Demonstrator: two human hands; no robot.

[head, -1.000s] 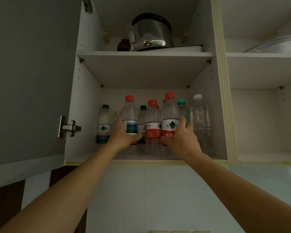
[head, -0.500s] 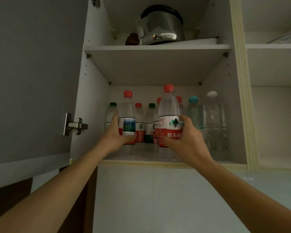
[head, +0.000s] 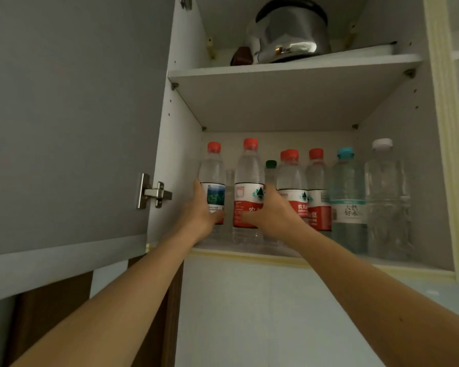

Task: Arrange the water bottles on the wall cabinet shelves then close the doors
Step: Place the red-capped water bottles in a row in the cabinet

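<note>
Several water bottles stand on the lower shelf (head: 249,254) of the open wall cabinet. My left hand (head: 200,211) grips a red-capped bottle with a blue-green picture label (head: 212,178) at the shelf's left end. My right hand (head: 273,213) grips a taller red-capped bottle with a red label (head: 249,176) right beside it. Behind and to the right stand a green-capped bottle (head: 270,170), two more red-label bottles (head: 292,178) (head: 317,181), a blue-capped bottle (head: 346,197) and a clear white-capped bottle (head: 384,197). The grey left door (head: 64,128) hangs open.
A shiny steel pot (head: 289,33) and a small dark brown object (head: 241,55) sit on the upper shelf (head: 289,67). A metal hinge (head: 153,192) joins the door to the cabinet wall. White wall tiles (head: 249,313) lie below; another compartment opens at the far right.
Both hands carried their bottles leftward along the shelf. The picture-label bottle now stands at the far left with the red-label bottle beside it. The view shifted, too.
</note>
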